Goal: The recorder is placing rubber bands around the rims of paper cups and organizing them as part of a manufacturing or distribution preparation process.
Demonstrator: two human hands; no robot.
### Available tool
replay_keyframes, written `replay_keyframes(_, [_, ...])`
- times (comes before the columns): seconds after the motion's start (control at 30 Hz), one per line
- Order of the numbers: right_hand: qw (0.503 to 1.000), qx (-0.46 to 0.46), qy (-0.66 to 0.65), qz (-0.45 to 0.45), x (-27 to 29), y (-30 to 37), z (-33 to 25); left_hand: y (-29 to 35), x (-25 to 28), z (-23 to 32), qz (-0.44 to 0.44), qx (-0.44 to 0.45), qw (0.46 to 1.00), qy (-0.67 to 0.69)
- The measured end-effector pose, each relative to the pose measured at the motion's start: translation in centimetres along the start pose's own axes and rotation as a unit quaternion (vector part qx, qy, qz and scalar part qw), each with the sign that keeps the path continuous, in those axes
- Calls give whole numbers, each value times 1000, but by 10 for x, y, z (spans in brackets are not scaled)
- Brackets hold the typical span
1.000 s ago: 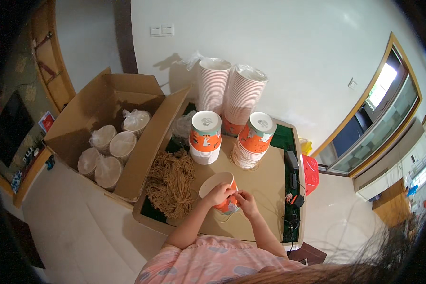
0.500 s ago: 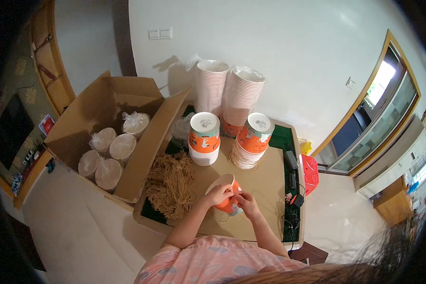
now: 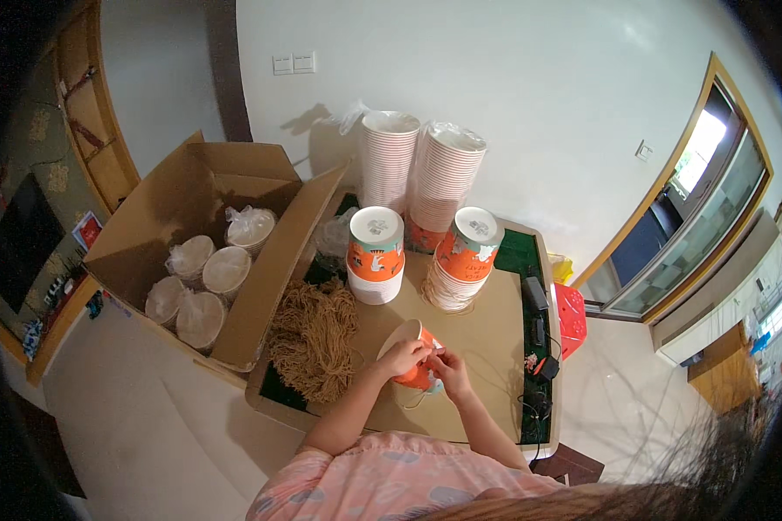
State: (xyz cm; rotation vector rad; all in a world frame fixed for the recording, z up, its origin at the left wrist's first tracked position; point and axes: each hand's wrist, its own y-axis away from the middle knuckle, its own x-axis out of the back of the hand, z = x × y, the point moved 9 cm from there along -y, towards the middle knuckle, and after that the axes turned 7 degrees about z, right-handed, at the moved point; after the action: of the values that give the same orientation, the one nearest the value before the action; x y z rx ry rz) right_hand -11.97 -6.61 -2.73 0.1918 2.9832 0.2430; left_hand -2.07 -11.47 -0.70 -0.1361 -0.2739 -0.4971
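A paper bucket [image 3: 415, 379] with an orange printed side and white inside lies tilted near the table's front, its mouth facing up and left. My left hand [image 3: 403, 357] is closed on it at the side by the rim. My right hand [image 3: 451, 372] pinches at the same spot, its fingertips almost touching the left ones. What those fingertips hold is too small to make out. A thin cord [image 3: 418, 401] loops below the bucket. To the left lies a heap of tan cords [image 3: 313, 340]. Beyond my hands stand two upturned bucket stacks [image 3: 376, 259] [image 3: 467, 260], the right one with cords around it.
Two tall plastic-wrapped bucket stacks [image 3: 389, 161] stand against the wall. An open cardboard box [image 3: 265, 300] with several bagged stacks is at the left. Black power adapters [image 3: 535, 295] and cables line the table's right edge. A red stool [image 3: 570, 319] is beside the table.
My hands have barely moved; the fingers have shifted slightly at the bucket's side. The cord loop below the bucket has changed shape a little.
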Motion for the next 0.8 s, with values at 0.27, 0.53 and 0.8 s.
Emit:
replay_keyframes(0.27, [1000,10,-5,14,3,0,-7,3,-2,-7,-31,70,997,16])
replay_keyframes(0.53, [998,41,39,28,4,-1,-10,2,-3,-30,4,65,992,107])
replay_keyframes(0.8, [998,21,55,16,5,2,-12,1,5,-20,32,41,998,42])
